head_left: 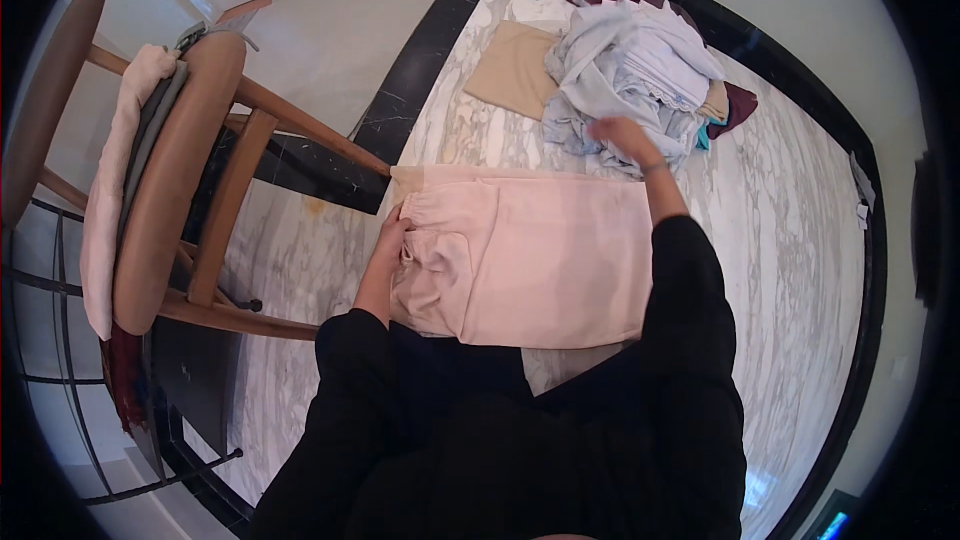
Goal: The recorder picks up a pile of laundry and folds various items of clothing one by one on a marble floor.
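Observation:
Pale pink trousers with a gathered elastic waistband lie folded lengthwise on the marble floor in front of me. My left hand grips their waistband at the left end, the fingers partly hidden by the cloth. My right hand is beyond the far edge of the trousers, beside a crumpled light blue garment. Its fingers point left, look loosely apart and slightly blurred, and hold nothing I can see. Whether they touch the blue cloth I cannot tell.
White clothing and maroon cloth share the heap with the blue garment. A folded tan cloth lies at its left. To my left stands a wooden chair with garments over its padded back. Black skirting borders the floor.

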### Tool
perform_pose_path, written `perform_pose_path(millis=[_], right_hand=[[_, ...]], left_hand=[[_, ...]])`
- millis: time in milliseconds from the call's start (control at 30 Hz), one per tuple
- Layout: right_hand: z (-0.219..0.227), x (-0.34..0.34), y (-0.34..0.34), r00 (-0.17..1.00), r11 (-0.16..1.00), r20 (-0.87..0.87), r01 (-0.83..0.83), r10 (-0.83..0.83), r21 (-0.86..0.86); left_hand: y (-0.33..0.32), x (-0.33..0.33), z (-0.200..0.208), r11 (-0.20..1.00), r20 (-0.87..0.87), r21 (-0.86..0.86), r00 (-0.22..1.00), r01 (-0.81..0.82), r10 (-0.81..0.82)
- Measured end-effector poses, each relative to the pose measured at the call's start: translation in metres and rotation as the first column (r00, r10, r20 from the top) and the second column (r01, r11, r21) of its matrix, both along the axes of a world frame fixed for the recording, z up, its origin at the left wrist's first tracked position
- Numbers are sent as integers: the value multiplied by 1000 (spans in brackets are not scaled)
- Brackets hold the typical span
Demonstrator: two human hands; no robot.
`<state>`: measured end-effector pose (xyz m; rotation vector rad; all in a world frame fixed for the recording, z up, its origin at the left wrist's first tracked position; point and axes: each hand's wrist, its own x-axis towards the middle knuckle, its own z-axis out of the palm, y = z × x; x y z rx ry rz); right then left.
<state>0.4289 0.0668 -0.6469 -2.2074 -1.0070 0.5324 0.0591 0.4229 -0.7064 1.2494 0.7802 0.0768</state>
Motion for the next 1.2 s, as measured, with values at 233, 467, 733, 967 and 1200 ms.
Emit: perform_pose_path(millis=[233, 467, 733, 967, 1200], right_hand=[[-74, -112, -94, 784, 839, 561, 474, -265, -266], [-46, -79, -119, 663, 807, 578, 590, -476, -12], [-54, -158, -100, 793, 837, 560, 461, -240, -294], [-33, -300, -123, 960, 791, 252, 61, 120, -609], [-78, -290, -156, 946, 724, 324, 238, -22, -647]], left_hand=[[4, -2, -21, 947, -220, 320, 970, -32, 107], [20, 3, -3, 940, 194, 281, 970, -195, 144], [17, 24, -9, 891, -158, 445, 987, 85, -15], [26, 15, -4, 899, -293, 403, 955, 173, -53], [50, -8, 5, 986, -153, 33, 975, 165, -158]])
